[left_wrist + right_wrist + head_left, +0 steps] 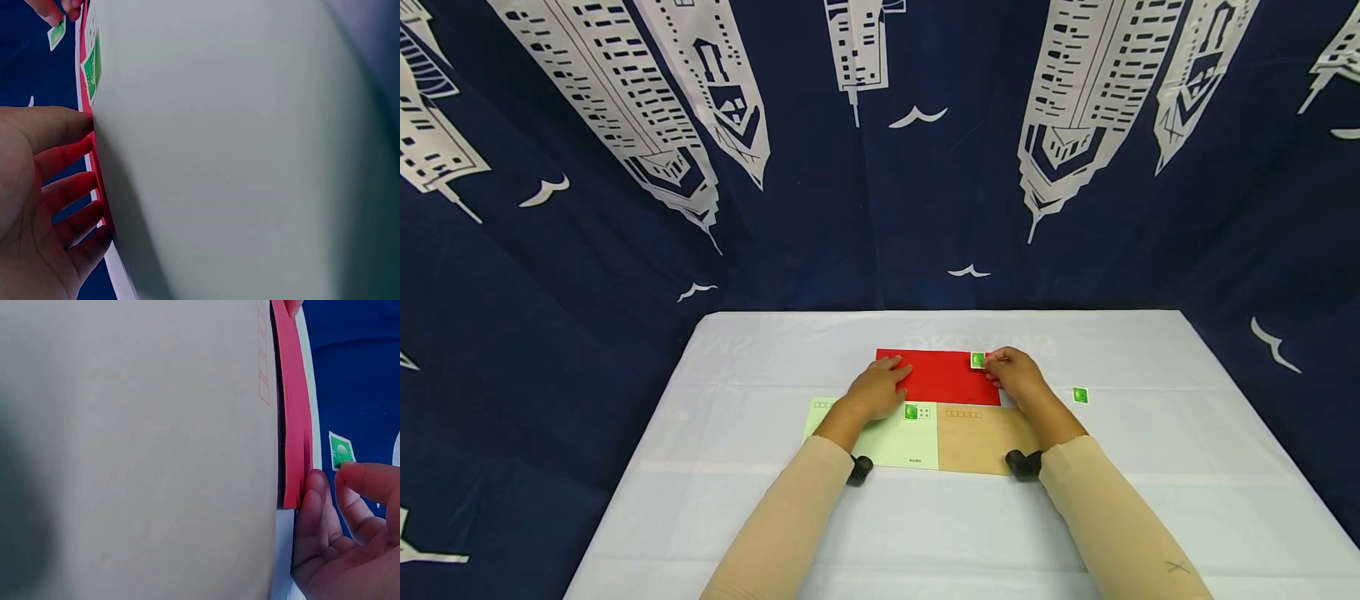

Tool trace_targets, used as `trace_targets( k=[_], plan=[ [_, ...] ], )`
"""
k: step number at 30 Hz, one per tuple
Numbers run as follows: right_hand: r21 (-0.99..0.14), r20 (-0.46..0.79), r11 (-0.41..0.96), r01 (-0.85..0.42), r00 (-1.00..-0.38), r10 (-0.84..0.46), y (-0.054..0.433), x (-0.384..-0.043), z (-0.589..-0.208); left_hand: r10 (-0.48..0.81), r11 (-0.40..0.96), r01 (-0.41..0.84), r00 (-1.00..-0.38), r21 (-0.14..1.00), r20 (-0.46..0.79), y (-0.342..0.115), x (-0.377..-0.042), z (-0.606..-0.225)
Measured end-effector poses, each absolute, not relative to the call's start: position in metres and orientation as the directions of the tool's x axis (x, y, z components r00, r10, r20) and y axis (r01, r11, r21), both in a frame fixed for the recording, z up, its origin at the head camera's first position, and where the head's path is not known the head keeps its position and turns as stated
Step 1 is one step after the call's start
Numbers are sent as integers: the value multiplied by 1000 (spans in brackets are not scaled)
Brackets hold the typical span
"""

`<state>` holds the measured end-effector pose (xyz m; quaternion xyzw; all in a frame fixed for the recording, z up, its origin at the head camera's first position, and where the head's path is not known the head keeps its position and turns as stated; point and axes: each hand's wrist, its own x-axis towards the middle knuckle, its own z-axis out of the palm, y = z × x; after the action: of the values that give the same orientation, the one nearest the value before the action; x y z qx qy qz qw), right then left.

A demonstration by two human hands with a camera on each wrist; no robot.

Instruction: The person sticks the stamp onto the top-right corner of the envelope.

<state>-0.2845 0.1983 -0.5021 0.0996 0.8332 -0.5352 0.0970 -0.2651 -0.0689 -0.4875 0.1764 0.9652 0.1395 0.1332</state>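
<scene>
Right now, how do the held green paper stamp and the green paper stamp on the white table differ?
The right hand pinches the held stamp; the table stamp is untouched. The held stamp is raised near the red paper envelope; the table stamp lies flat on the white table. Both: green, white-bordered.

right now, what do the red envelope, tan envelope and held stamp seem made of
Red envelope: probably paper, matte, with straight edges and no glare.
Tan envelope: likely kraft paper, matte, judging by its plain, shineless brown.
Held stamp: probably paper, thin with white border; finish unclear.
</scene>
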Motion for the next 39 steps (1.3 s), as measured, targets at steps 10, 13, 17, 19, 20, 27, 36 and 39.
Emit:
trace_targets(
  k=[10,13,17,19,20,27,36,39],
  plan=[
    [-821,-365,446,358,-928,73,196,-293,-493,375,898,300,-904,320,-204,-70,-265,-489],
    [-812,-391,449,374,-918,58,196,-296,-492,370,900,295,-905,320,-209,-70,-265,-490],
    [-803,-414,453,386,-910,42,197,-299,-489,367,901,290,-906,322,-211,-70,-265,-492],
    [-798,-422,458,391,-906,38,197,-300,-489,370,900,293,-905,323,-209,-70,-265,-492],
    [-795,-427,460,396,-903,40,196,-300,-488,372,899,294,-905,325,-208,-70,-265,-493],
    [-765,-459,475,434,-886,70,194,-305,-488,383,896,308,-901,321,-204,-70,-267,-492],
    [-729,-466,531,432,-882,78,191,-312,-491,381,900,311,-901,305,-207,-70,-268,-492],
    [-714,-477,544,441,-875,84,190,-315,-492,379,901,307,-901,308,-211,-70,-267,-491]
  ],
)
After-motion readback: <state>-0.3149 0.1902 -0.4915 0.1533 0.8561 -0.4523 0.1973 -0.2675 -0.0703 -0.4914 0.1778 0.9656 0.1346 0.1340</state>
